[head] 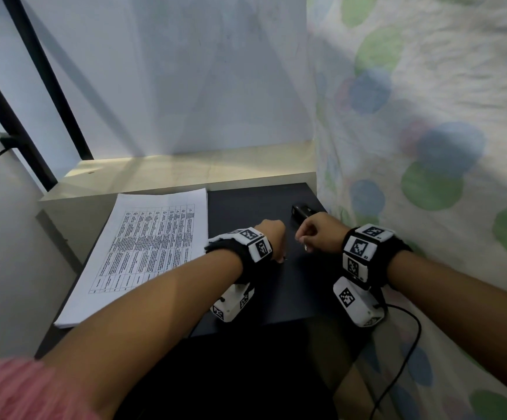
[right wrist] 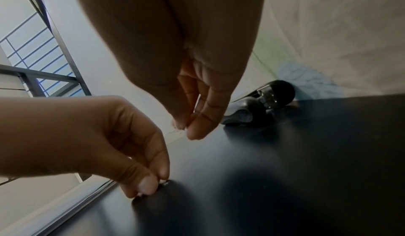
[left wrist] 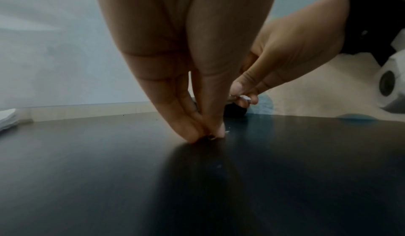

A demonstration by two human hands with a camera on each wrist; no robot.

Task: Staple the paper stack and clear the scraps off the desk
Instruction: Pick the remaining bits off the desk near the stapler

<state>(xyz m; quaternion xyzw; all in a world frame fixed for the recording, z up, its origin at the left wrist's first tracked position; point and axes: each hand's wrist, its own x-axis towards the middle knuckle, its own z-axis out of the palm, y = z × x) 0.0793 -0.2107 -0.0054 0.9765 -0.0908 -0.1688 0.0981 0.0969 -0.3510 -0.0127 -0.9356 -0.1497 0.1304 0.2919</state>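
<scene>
A printed paper stack [head: 143, 250] lies on the left part of the dark desk [head: 294, 286]. A black stapler [head: 302, 214] sits at the desk's far right, also seen as the stapler [right wrist: 258, 104] in the right wrist view. My left hand [head: 278, 253] has its fingertips [left wrist: 210, 134] pressed together on the desk, pinching a tiny scrap [left wrist: 227, 132]. My right hand [head: 303, 237] hovers just above the desk near the stapler and pinches small white scraps [left wrist: 244, 98] between thumb and fingers [right wrist: 192, 127].
A pale wooden ledge [head: 185, 174] runs behind the desk under a white wall. A dotted curtain [head: 428, 147] hangs close on the right. A black cable [head: 403, 359] trails off the desk's near right corner. Tiny specks [left wrist: 219, 166] lie on the desk in front of my left hand.
</scene>
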